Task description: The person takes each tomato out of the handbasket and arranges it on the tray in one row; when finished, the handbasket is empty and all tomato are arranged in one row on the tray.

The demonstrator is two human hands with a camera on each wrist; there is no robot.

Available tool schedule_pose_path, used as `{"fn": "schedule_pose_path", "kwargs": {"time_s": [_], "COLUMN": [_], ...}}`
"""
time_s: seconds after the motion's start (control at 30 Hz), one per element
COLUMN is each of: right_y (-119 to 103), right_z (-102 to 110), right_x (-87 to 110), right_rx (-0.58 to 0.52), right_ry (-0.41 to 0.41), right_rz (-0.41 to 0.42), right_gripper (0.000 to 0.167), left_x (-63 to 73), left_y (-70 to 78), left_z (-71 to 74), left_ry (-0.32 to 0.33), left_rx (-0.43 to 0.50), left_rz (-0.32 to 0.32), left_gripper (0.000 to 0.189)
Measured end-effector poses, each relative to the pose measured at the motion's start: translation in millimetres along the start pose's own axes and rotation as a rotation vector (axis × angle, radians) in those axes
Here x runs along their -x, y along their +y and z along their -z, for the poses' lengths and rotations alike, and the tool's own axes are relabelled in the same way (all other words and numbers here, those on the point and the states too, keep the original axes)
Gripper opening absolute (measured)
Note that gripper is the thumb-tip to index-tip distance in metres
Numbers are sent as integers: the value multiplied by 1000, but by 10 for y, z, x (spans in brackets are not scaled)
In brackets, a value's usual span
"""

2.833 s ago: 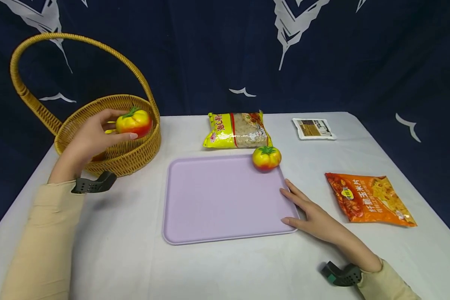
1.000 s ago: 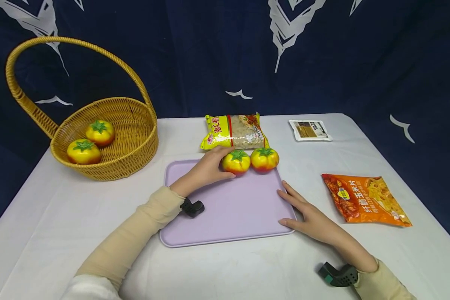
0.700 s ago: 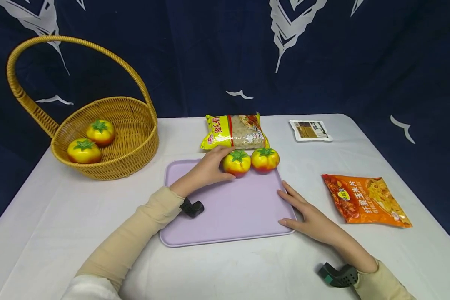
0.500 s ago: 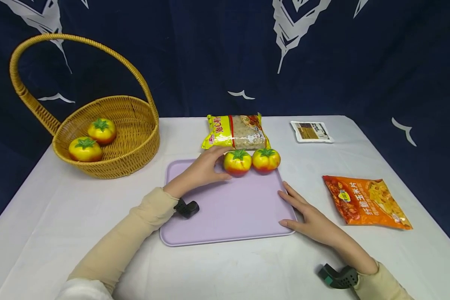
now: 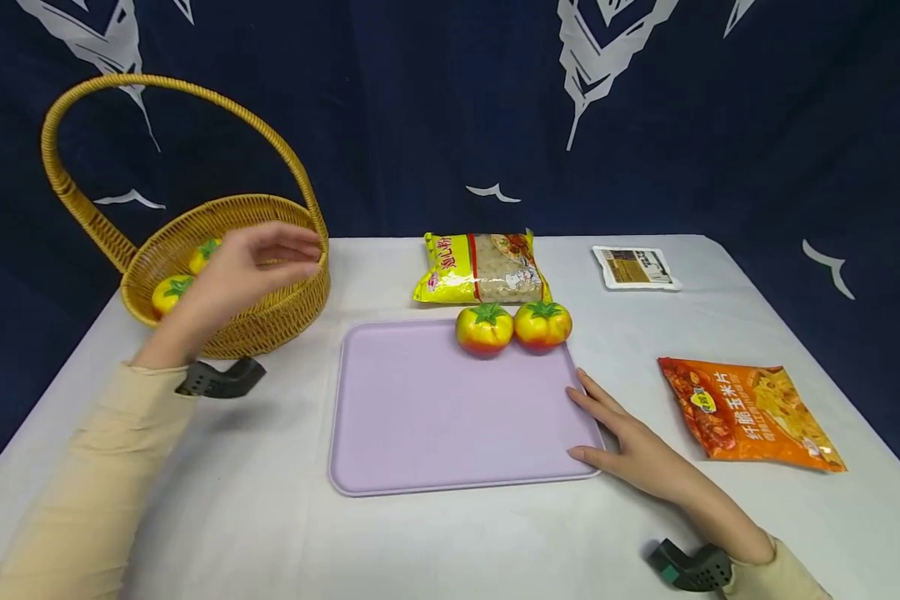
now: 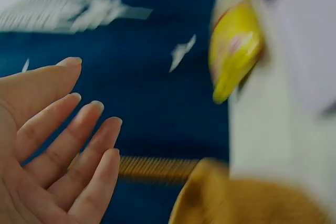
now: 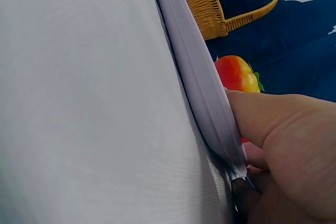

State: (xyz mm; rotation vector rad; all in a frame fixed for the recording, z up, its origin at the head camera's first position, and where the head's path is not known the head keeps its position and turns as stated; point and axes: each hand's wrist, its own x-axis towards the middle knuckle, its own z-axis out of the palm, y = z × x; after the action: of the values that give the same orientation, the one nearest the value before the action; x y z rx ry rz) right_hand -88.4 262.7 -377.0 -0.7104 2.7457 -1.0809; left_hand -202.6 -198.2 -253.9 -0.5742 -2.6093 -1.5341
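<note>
My left hand (image 5: 251, 267) hovers over the front right of the wicker basket (image 5: 285, 312), fingers loosely bent and holding nothing. The left wrist view shows its fingers (image 6: 86, 135) spread with nothing against them. Partly behind the hand, two yellow-red tomatoes (image 5: 171, 292) lie in the basket. My right hand (image 5: 637, 450) rests at the right edge of the lilac tray (image 5: 457, 417), its fingertips on the rim. Side by side at the tray's back right corner sit two more tomatoes, the left one (image 5: 484, 329) and the right one (image 5: 543, 325).
Behind the tray lies a yellow food packet (image 5: 483, 268). A small white-and-brown sachet (image 5: 636, 268) is at the back right, and an orange snack bag (image 5: 750, 412) lies right of my right hand. The basket's tall handle (image 5: 187, 83) arches over its opening.
My left hand carried a tomato from the basket to the tray, let it go beside the other one, and moved back left over the basket. The right hand stayed at the tray's edge.
</note>
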Motion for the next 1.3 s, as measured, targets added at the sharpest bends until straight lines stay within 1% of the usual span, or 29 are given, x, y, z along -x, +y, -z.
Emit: {"fn": "schedule_pose_path", "kwargs": {"time_s": [0.03,0.1,0.17,0.23,0.3,0.33,0.4,0.5,0.57,0.67,0.73,0.8,0.93,1.03,1.1,1.13,1.2,1.3], "right_y": [0,1,6,10,11,15,17,13,8,2,4,7,13,17,19,19,20,19], "right_z": [-3,-8,-11,-8,5,10,19,25,20,10,-2,-15,-18,-19,-20,-22,-26,-21], "right_x": [5,10,11,10,4,3,0,-10,-16,-14,-8,-1,-9,-11,-11,-11,-9,-3], "right_rx": [-1,1,1,2,7,11,17,21,22,19,16,10,9,11,10,9,5,1], "right_ry": [3,8,6,2,2,3,3,-7,-14,-16,-14,-12,-14,-13,-13,-14,-15,-14], "right_rz": [7,15,19,17,16,13,7,-11,-25,-44,-50,-54,-54,-52,-53,-54,-56,-57], "right_gripper": [70,69,69,69,69,69,70,70,71,72,72,72,72,72,72,72,72,71], "left_x": [7,-1,-26,-62,-88,-99,-100,-70,-57,-62,-66,-66,-31,-28,-36,-41,-52,-71], "left_y": [11,-1,-59,-166,-299,-370,-507,-680,-759,-860,-909,-949,-998,-1026,-1050,-1061,-1084,-1113], "left_z": [151,426,654,813,910,933,952,955,956,953,946,934,918,916,916,916,916,924], "left_ry": [44,123,201,275,342,368,403,429,431,439,433,424,402,385,360,339,285,189], "left_rx": [3,64,174,293,396,445,501,550,556,537,518,492,469,447,407,367,280,161], "left_rz": [41,110,170,198,219,236,280,351,385,415,436,452,479,496,515,528,550,557], "left_gripper": [37,38,39,38,39,39,42,49,55,58,60,60,59,59,62,65,71,78]}}
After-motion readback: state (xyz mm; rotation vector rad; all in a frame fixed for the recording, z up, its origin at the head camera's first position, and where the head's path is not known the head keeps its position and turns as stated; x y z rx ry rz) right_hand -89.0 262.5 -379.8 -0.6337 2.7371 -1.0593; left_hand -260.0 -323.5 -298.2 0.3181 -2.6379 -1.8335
